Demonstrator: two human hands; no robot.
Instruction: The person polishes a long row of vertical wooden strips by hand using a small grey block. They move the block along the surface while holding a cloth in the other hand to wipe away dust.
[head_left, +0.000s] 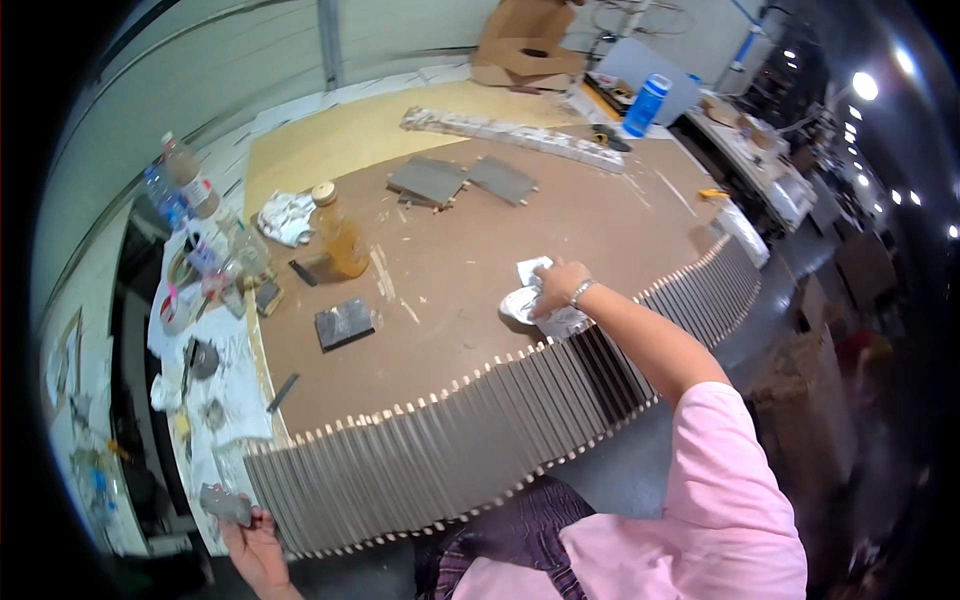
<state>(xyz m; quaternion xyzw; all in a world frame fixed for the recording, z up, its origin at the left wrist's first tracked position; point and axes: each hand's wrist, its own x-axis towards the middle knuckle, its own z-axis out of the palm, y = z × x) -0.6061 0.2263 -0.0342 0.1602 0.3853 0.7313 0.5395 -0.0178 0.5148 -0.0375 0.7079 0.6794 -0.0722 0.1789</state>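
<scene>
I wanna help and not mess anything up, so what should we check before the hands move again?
1. Right hand on the white cloth: ok.
2. Left hand holding the small grey piece: ok.
3. Amber bottle standing, cap on: ok.
4. Brown tabletop clear: not ok, flat grey pieces lie there.
5. Grey slatted strip supported underneath everywhere: cannot tell, its underside is hidden.
</scene>
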